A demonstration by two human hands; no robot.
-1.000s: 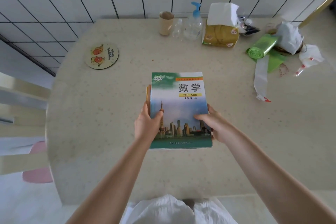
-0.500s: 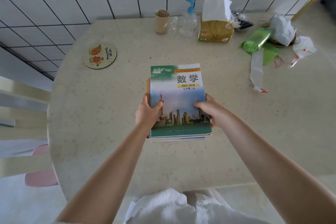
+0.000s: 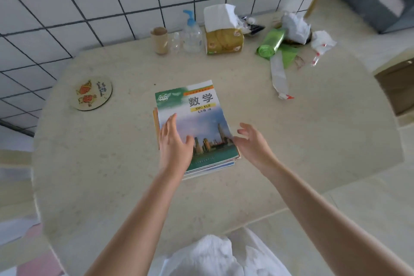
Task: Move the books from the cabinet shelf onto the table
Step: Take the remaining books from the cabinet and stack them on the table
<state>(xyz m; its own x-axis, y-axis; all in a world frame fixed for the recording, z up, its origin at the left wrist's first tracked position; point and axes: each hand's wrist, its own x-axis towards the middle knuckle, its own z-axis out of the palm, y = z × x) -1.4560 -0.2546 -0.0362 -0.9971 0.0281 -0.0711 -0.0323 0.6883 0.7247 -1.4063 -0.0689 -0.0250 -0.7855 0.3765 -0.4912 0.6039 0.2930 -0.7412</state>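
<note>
The stack of books (image 3: 197,127) lies on the counter (image 3: 291,141), long axis pointing away; left hand (image 3: 175,141) flat over it, right hand (image 3: 253,143) beside, both empty.

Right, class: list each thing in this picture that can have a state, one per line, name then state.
stack of books: lying flat on the table, math book on top, closed.
left hand: open, over the top cover.
right hand: open, beside the stack.
tissue pack: open, tissue sticking up.
pump bottle: upright.
green bag roll: lying down, partly unrolled.
</note>
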